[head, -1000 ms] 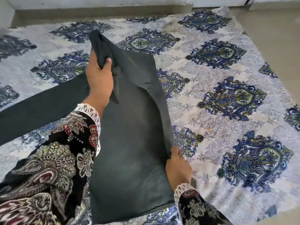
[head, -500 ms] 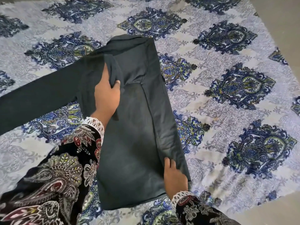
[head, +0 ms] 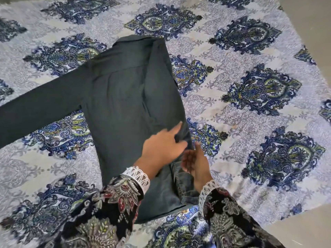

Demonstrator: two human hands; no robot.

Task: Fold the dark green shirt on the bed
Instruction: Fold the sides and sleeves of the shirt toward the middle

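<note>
Head view. A bed [head: 259, 144] covered in a pale sheet printed with dark blue and green medallions fills the frame; bare floor [head: 313, 24] shows at the right edge. The dark green shirt [head: 129, 104] lies flat near the middle of the bed, collar away from the person, its right side turned in over the body and one sleeve [head: 39, 108] stretched out to the left across the sheet.

The left hand [head: 163, 149] rests on the folded right edge, fingers extended and spread, grip open, pressing cloth rather than holding it. The right hand [head: 196, 163] sits just beside it at the same edge, palm turned inward; whether its fingers pinch the fabric cannot be told from this angle.

Assessment: the step in hand appears to be flattening and squaring the right-hand fold. Done well, both palms would run along the crease toward collar and hem, keeping the edge straight, before the outstretched sleeve is brought in.

Markings: no brand, label or legible writing is visible on the shirt or bedding.
</note>
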